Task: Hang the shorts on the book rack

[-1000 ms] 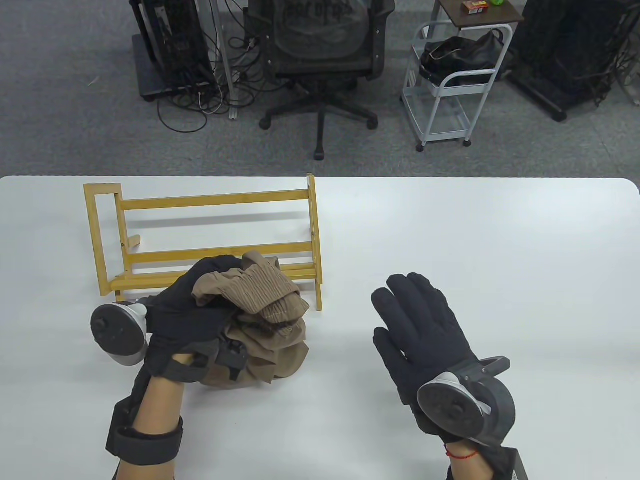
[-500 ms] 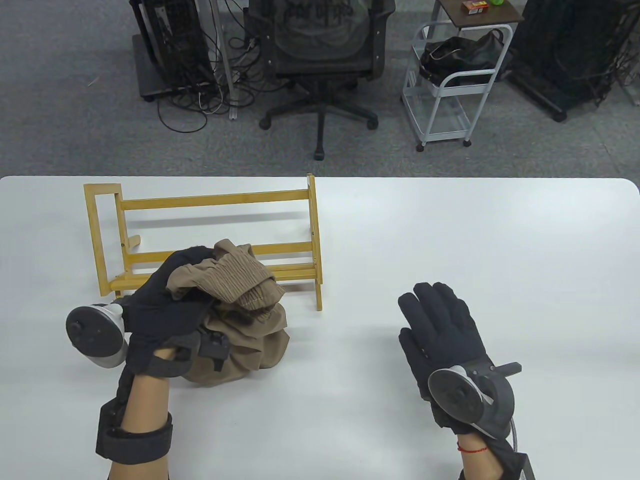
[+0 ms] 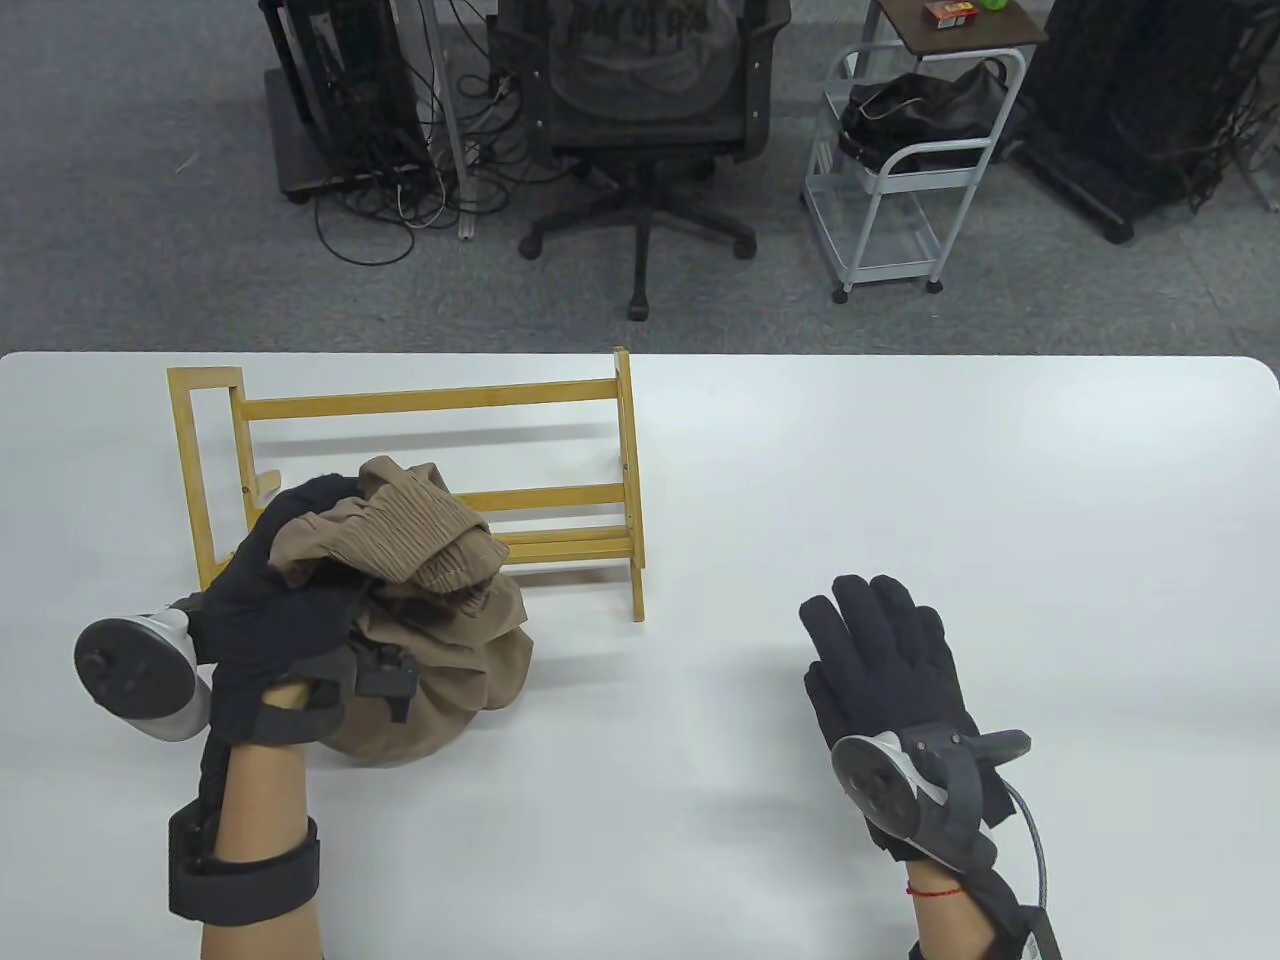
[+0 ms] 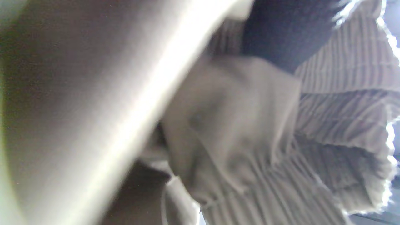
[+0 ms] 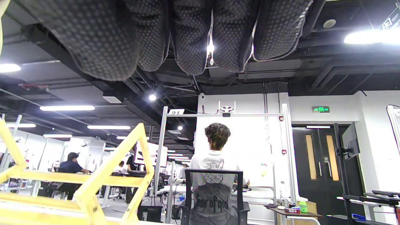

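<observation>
I see the rack (image 3: 420,480) standing on the worktop (image 3: 900,480), towards its left and far side. The shorts (image 3: 430,610) are bunched in front of the rack, overlapping its near rails, gripped by my left hand (image 3: 290,610). My right hand (image 3: 885,670) lies well apart on the right. Behind the worktop stand a chair (image 3: 640,110) and a cart (image 3: 900,170).
</observation>
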The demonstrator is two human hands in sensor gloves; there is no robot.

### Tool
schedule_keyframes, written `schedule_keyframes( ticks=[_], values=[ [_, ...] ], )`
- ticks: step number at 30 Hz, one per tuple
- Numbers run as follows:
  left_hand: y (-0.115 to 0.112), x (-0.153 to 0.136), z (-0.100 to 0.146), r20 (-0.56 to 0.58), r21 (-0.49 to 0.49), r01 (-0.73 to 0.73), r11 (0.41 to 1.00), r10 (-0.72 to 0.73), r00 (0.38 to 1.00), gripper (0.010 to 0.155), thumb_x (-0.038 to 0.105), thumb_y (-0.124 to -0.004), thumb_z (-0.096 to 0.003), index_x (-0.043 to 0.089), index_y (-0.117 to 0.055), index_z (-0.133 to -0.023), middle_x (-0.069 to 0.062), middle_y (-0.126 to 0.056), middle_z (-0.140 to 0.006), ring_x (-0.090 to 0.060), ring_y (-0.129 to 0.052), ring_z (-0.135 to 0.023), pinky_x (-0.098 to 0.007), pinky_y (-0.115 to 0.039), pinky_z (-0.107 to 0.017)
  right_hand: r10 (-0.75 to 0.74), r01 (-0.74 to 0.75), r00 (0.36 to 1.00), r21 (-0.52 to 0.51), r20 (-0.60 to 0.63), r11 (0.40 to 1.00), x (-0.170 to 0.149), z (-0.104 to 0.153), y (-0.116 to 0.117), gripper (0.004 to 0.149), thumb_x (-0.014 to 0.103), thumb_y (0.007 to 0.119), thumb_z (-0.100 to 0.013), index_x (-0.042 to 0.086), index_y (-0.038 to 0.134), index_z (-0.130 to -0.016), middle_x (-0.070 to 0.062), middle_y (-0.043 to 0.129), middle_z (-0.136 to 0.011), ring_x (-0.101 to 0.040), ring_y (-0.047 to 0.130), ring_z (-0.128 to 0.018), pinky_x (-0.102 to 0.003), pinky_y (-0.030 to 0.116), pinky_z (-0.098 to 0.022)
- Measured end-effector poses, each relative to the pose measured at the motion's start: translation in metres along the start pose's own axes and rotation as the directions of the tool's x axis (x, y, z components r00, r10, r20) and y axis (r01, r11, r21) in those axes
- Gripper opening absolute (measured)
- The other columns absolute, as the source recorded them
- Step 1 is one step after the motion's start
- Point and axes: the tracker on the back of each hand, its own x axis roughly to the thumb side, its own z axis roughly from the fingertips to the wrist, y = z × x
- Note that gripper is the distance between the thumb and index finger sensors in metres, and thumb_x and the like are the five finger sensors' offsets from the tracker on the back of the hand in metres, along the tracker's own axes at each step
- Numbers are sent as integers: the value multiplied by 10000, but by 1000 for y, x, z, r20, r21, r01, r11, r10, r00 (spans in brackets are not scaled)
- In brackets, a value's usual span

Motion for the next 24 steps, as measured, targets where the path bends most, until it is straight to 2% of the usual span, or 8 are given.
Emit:
schedule_keyframes(
  ticks=[9, 13, 24],
  values=[
    [3, -8, -2, -32, 42, 16, 999, -15, 999, 466, 387, -913, -458, 343, -780, -902, 36, -919, -851, -216, -1025, -605, -412, -852, -455, 1, -1, 1000, 12, -20, 1000, -7, 3, 6, 573, 485, 799, -422, 386, 662, -969, 47, 641, -1129, -291, 678, -1048, -488, 630, -761],
    [-1, -11, -6, -54, 49, 26, 998, -23, 998, 466, 393, -905, -465, 353, -771, -909, 43, -911, -862, -211, -1021, -617, -408, -849, -465, 12, -11, 1000, 25, -19, 1000, -7, 3, 12, 581, 490, 793, -424, 393, 644, -977, 52, 582, -1151, -290, 660, -1056, -489, 619, -768],
    [-24, -32, -47, -151, 4, 18, 1000, -18, 988, 475, 407, -884, -481, 380, -741, -934, 61, -890, -884, -200, -1008, -642, -399, -841, -486, 6, -6, 1000, 35, -13, 999, -4, 5, 14, 578, 493, 790, -423, 399, 644, -974, 56, 571, -1154, -288, 658, -1058, -495, 619, -768]
  ],
)
